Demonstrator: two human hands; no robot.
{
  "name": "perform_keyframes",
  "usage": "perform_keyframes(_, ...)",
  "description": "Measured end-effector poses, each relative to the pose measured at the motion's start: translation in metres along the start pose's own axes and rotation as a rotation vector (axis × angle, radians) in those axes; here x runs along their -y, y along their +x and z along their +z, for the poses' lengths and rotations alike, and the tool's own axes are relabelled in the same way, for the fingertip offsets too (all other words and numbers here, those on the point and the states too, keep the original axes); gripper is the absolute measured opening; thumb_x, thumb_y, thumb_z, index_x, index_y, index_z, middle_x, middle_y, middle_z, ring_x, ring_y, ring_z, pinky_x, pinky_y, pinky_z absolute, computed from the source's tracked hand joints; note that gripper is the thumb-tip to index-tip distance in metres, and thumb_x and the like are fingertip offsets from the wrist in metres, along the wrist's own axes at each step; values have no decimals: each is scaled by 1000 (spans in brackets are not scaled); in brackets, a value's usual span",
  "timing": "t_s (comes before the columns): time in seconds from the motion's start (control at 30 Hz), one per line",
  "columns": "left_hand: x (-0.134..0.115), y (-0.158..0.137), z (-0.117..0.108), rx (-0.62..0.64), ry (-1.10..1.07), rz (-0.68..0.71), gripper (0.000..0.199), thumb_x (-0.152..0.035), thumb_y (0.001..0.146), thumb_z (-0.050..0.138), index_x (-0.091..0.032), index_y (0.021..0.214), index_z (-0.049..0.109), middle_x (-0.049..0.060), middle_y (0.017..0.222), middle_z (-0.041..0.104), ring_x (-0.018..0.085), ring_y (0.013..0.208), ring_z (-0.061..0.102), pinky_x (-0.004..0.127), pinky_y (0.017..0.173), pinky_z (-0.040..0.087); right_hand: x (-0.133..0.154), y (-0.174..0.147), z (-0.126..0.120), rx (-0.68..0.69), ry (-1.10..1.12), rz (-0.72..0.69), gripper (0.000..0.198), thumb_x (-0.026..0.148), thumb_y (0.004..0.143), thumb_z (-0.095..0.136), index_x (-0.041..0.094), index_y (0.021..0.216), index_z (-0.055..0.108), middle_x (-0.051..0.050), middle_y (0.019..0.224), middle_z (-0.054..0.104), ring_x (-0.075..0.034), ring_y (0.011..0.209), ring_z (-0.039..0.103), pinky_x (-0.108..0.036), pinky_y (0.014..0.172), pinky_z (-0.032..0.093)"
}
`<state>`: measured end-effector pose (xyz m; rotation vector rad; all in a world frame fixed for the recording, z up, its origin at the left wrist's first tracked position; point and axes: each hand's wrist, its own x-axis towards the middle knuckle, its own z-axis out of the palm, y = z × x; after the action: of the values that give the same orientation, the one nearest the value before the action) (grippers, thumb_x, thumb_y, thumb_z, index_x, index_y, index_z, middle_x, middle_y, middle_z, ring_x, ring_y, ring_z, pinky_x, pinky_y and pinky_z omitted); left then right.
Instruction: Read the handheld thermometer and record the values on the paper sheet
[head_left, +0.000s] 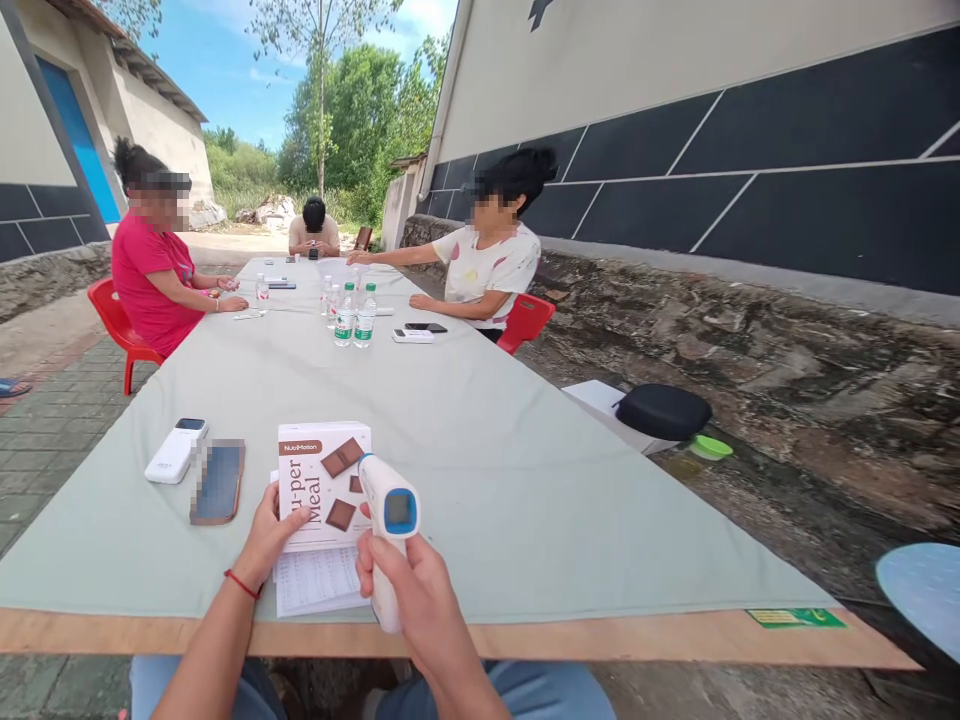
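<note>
Left hand: gripping white box
Right hand: clasping thermometer gun
Counter: box partly hiding printed sheets

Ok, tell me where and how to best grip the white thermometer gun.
Probably by the handle, from the right side, as the right hand holds the thermometer gun: this part is slim and drops below the wider head, and a grip there leaves the blue-edged screen uncovered.

Bright daylight, soft shadows; wide-angle stretch nr edges; far trees prob. soft
</note>
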<state>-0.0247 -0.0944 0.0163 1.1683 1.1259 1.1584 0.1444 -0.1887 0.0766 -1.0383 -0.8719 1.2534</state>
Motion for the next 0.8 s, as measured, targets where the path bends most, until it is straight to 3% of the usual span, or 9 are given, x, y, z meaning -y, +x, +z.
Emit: perform_keyframes(0.8, 7, 9, -5, 47, -34, -4, 70, -42, 64, 82, -15, 123, 54, 15, 124, 64, 34, 115, 59, 47, 96, 47, -17, 10, -36, -44, -26, 8, 35, 52, 79, 62, 18, 75, 56, 2, 58, 56, -12, 54, 48, -25, 55, 40)
